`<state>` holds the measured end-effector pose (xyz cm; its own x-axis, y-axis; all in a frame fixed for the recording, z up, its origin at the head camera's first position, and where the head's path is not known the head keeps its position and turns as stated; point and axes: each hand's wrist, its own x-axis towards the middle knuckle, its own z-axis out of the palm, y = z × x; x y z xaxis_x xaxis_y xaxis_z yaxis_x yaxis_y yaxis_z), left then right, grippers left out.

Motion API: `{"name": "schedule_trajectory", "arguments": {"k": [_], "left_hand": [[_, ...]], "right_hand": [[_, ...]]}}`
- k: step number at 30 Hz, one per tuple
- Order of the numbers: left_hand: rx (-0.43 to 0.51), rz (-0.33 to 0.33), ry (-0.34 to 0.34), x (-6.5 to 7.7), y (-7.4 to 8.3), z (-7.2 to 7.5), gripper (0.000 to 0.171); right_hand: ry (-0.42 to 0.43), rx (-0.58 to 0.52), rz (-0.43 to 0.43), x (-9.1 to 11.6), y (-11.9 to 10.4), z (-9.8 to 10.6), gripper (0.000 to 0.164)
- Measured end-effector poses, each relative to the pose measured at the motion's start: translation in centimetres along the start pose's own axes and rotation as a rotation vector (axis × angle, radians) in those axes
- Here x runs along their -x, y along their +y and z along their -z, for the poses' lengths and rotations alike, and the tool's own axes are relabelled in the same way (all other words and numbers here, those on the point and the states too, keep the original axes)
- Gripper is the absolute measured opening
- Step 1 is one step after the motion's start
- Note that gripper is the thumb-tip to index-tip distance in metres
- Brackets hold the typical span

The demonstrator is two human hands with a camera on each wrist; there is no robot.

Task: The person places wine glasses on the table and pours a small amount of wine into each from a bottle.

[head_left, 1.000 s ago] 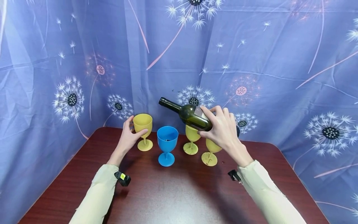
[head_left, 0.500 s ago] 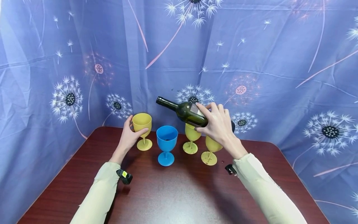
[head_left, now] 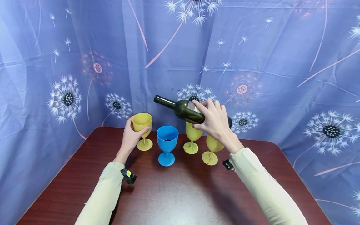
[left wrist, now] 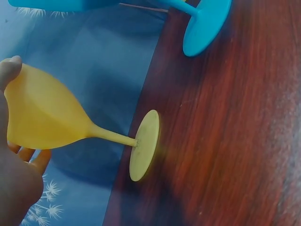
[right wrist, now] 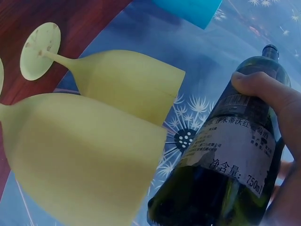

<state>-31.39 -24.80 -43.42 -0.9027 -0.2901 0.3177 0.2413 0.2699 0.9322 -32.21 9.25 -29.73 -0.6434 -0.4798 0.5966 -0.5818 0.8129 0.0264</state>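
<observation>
My left hand [head_left: 130,136] holds the bowl of a yellow goblet [head_left: 142,125] at the table's far left, thumb on the near side. That goblet [left wrist: 51,113] shows its stem and round foot in the left wrist view, the foot at the tabletop. With my right hand [head_left: 216,121] I grip a dark green wine bottle [head_left: 187,111] round its body, tilted, neck to the left and slightly up. Its white label [right wrist: 230,146] faces the right wrist camera. Below the neck stands a blue goblet [head_left: 167,141], with something small and dark inside.
Two more yellow goblets stand at the right: one farther back [head_left: 194,133], one nearer [head_left: 215,144], both partly hidden by the bottle and right hand. A dark red wooden table [head_left: 174,193] bears everything, with a patterned blue curtain [head_left: 247,40] behind.
My right hand has carried the bottle leftward and slightly up, so its mouth comes nearer the left goblet. The left hand keeps its hold on the yellow goblet.
</observation>
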Motion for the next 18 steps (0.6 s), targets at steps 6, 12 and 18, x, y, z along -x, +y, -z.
{"name": "schedule_trajectory", "arguments": {"k": [6,12,18], "left_hand": [[-0.013,0.004,0.005,0.0,-0.2,0.3,0.091],[-0.016,0.016,0.003,0.0,-0.1,0.3,0.092],[-0.026,0.004,-0.001,0.1,-0.1,0.4,0.092]], "right_hand": [[-0.018,0.008,0.009,-0.6,-0.2,-0.3,0.088],[-0.048,0.033,0.018,-1.2,-0.3,-0.7,0.088],[-0.075,0.036,0.030,-1.7,-0.5,-1.1,0.086]]}}
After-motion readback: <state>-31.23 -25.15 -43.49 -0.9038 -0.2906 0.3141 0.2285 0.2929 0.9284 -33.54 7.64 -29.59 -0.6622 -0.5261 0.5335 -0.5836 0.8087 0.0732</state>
